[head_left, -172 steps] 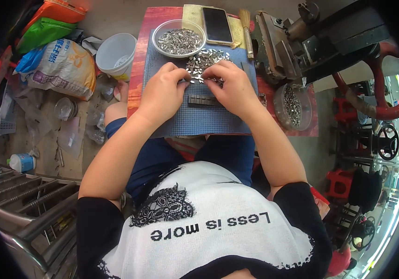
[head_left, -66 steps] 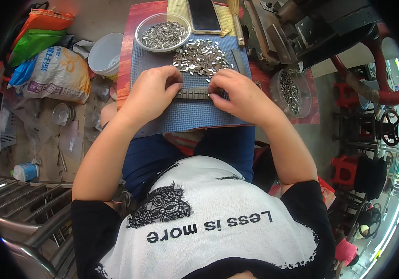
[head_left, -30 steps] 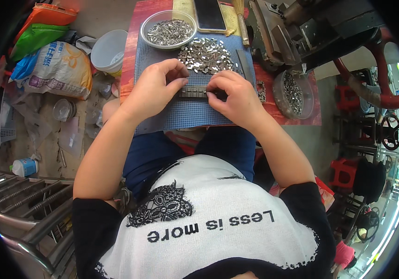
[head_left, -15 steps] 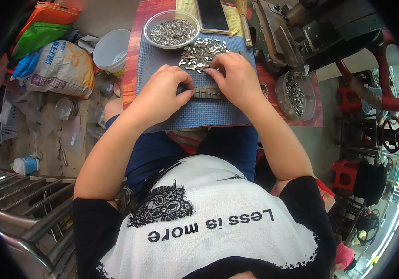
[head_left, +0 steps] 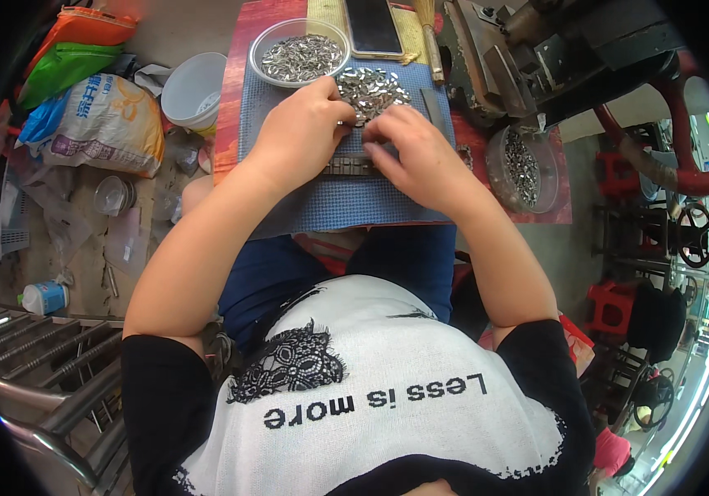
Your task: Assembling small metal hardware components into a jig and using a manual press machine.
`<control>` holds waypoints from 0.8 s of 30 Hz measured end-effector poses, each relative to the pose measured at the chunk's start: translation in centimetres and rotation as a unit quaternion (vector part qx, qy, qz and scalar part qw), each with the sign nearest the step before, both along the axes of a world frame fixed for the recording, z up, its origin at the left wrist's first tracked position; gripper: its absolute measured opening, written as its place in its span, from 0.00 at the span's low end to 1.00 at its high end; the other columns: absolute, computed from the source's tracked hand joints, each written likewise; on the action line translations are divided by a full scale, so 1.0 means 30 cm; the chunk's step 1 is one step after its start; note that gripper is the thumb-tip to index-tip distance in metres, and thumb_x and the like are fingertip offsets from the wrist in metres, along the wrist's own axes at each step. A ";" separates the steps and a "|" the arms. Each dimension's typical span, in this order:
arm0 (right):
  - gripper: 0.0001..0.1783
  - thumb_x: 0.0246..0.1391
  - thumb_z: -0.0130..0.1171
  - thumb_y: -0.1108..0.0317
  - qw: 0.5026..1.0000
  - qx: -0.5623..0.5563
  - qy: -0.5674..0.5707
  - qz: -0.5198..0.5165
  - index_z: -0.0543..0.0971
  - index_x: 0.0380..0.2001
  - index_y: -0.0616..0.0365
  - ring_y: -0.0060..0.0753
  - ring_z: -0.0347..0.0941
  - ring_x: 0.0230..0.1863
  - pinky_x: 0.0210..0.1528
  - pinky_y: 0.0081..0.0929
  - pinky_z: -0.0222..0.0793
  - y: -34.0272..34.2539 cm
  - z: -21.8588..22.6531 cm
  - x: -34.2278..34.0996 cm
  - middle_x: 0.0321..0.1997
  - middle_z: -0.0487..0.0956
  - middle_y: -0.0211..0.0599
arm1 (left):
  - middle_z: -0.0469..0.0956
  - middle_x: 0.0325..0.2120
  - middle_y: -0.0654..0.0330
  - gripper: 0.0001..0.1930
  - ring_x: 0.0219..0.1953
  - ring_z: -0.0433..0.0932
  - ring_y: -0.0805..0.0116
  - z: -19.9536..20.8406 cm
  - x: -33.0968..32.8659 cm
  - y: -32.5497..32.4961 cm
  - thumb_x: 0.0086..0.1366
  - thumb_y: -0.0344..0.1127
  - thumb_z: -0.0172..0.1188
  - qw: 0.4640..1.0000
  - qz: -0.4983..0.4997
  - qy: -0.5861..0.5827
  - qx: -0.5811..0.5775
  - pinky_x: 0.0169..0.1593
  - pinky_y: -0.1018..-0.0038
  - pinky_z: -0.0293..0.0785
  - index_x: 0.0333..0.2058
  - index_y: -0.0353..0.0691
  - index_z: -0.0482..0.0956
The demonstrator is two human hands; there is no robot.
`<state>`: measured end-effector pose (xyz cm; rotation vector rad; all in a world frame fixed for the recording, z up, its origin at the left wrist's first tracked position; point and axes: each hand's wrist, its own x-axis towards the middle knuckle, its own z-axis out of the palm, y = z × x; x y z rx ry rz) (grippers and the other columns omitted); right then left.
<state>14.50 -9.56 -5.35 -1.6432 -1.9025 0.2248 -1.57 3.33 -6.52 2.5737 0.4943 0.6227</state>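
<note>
A loose pile of small shiny metal pieces (head_left: pixel 375 89) lies on the blue textured mat (head_left: pixel 321 202). My left hand (head_left: pixel 305 128) is at the near left edge of this pile, thumb and fingertips pinched together. A small glint shows at its fingertips, but what they hold is too small to make out. Just to the right, my right hand (head_left: pixel 416 157) hovers with bent fingers, smeared by motion, close to the left fingertips. Below both hands, a narrow dark metal bar with notches (head_left: pixel 349 166) lies across the mat, its right end covered by my right hand.
A clear round bowl of metal pieces (head_left: pixel 301 54) stands beyond the pile, beside a phone (head_left: pixel 373 29) and a brush (head_left: pixel 430 50). A flat metal strip (head_left: pixel 433 107) lies at the mat's right. Farther right are another clear tub of pieces (head_left: pixel 524 169) and a dark machine (head_left: pixel 495 70).
My left hand has moved right and away from me, from the notched bar to the pile's edge. The right hand has shifted slightly nearer, uncovering the flat strip.
</note>
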 end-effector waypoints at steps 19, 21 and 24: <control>0.06 0.49 0.67 0.68 0.993 0.046 -0.040 -0.104 0.83 0.31 0.57 0.45 0.75 0.43 0.47 0.39 0.71 0.072 -0.036 0.014 0.34 0.79 0.39 | 0.80 0.32 0.58 0.06 0.37 0.79 0.72 0.053 -0.074 -0.043 0.64 0.25 0.62 0.952 0.029 -0.028 -0.304 0.43 0.73 0.75 0.39 0.31 0.78; 0.06 0.49 0.67 0.68 0.993 0.035 -0.043 -0.102 0.83 0.31 0.56 0.46 0.75 0.43 0.47 0.40 0.71 0.090 -0.046 0.018 0.34 0.79 0.39 | 0.81 0.33 0.59 0.05 0.37 0.79 0.75 0.063 -0.075 -0.047 0.64 0.25 0.62 0.948 0.033 0.019 -0.316 0.42 0.75 0.76 0.37 0.31 0.78; 0.06 0.50 0.66 0.68 0.994 0.015 -0.028 -0.108 0.83 0.31 0.57 0.46 0.76 0.41 0.46 0.40 0.72 0.088 -0.041 0.019 0.33 0.79 0.40 | 0.80 0.34 0.57 0.05 0.38 0.79 0.69 0.047 -0.075 -0.064 0.62 0.26 0.63 0.936 0.022 0.011 -0.352 0.45 0.73 0.75 0.36 0.31 0.79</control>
